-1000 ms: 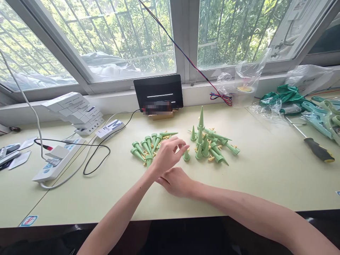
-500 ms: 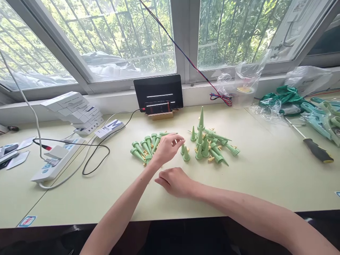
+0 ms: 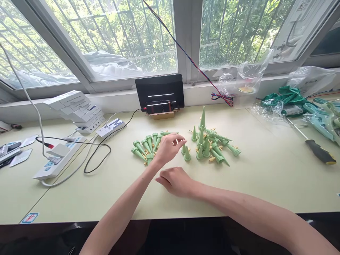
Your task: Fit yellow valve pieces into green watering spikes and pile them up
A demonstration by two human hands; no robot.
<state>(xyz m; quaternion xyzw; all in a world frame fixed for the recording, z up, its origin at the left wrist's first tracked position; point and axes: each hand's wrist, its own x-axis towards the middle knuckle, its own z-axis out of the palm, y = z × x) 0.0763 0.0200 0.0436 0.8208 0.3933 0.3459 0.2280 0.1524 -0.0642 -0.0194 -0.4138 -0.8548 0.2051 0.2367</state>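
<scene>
My left hand (image 3: 169, 147) reaches over the table with thumb and fingertips pinched together at the tip of a small green plastic watering spike (image 3: 183, 150). That spike stands upright beside another small spike (image 3: 187, 155). Nearer to me, my right hand (image 3: 175, 181) rests closed on the table, its fingers curled under; whatever is inside is hidden. Left of my left hand, several green spikes with yellow valves (image 3: 147, 144) lie fanned out, partly covered by the hand. A mixed pile of spikes (image 3: 217, 150) lies to the right, with a tall upright spike (image 3: 202, 118) behind.
At the back, a phone (image 3: 159, 106) leans before a dark tablet (image 3: 159, 86). To the left are a power strip (image 3: 57, 163), cables and white boxes (image 3: 77, 109). On the right lie a screwdriver (image 3: 318, 150), plastic bags (image 3: 248, 83) and light-blue clamps (image 3: 322, 118).
The view has shifted slightly, so everything sits a little to the right. Both hands keep the same pose, and the spikes have not visibly moved.
</scene>
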